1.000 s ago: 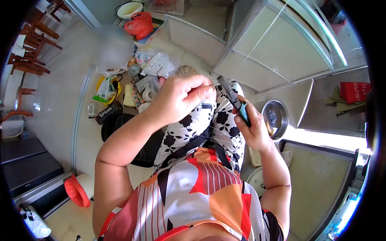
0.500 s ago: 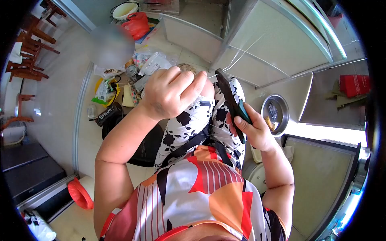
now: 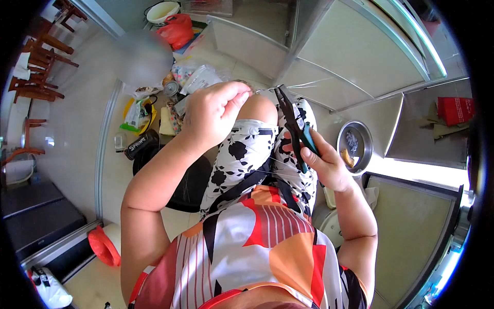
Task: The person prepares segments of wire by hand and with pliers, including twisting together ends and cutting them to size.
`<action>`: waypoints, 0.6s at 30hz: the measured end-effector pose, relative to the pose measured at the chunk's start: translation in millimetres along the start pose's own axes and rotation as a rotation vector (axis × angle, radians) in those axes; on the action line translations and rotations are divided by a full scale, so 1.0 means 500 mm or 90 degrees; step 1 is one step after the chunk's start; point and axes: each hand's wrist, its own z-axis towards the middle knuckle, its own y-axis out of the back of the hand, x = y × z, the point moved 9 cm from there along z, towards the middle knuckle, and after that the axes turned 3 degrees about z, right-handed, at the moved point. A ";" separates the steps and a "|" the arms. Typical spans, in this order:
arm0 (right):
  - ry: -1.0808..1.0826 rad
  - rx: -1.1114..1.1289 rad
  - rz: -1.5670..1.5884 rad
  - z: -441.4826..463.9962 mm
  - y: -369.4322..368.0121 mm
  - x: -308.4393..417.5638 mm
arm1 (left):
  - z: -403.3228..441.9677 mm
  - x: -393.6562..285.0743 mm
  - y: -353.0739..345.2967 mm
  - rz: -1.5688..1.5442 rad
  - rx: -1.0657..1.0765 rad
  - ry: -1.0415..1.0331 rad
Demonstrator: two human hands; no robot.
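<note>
My left hand (image 3: 213,110) is closed in a pinch above my knee, holding a thin pale wire (image 3: 265,90) at its fingertips. From there the wire runs to the pliers' dark jaws, and loose strands stick out beyond them to the right. In my right hand (image 3: 327,162) are the pliers (image 3: 294,121), with teal-and-black handles, tilted with the jaws pointing up. The handles stand slightly apart. Whether the jaws grip the wire is too small to tell. Below both hands lie my patterned trousers (image 3: 236,154), with thin strands across the lap.
A steel bowl (image 3: 369,149) with a dark crumpled thing and a yellowish piece stands at right. Plastic bags (image 3: 200,80), a dark SPRINT can (image 3: 141,144) and a black tub (image 3: 188,183) are on the floor at left. Cabinet panels (image 3: 360,49) rise ahead.
My left hand has turned from a fist into a fingertip pinch, slightly lower and to the left. The pliers' handles have spread a little, and the loose strands now lie flatter.
</note>
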 end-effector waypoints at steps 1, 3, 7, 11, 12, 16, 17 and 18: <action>0.022 -0.014 -0.006 0.001 -0.006 0.000 | -0.001 0.011 -0.008 -0.054 0.042 0.074; 0.069 -0.026 -0.106 0.006 -0.002 -0.004 | -0.003 0.022 -0.019 -0.153 0.084 0.139; 0.106 -0.093 -0.251 0.002 -0.009 0.008 | -0.025 0.053 -0.059 -0.358 0.148 0.281; 0.071 -0.080 -0.210 0.002 -0.022 0.004 | -0.031 0.031 -0.055 -0.277 0.097 0.236; 0.091 -0.085 -0.218 0.002 -0.021 0.003 | -0.031 0.031 -0.053 -0.262 0.080 0.227; 0.111 -0.093 -0.228 0.005 -0.027 0.006 | -0.020 0.002 -0.029 -0.146 -0.026 0.089; 0.101 -0.093 -0.225 0.006 -0.031 0.005 | -0.019 -0.014 -0.019 -0.103 -0.063 0.030; 0.100 -0.096 -0.212 0.006 -0.033 0.003 | -0.019 -0.023 -0.017 -0.067 -0.071 0.001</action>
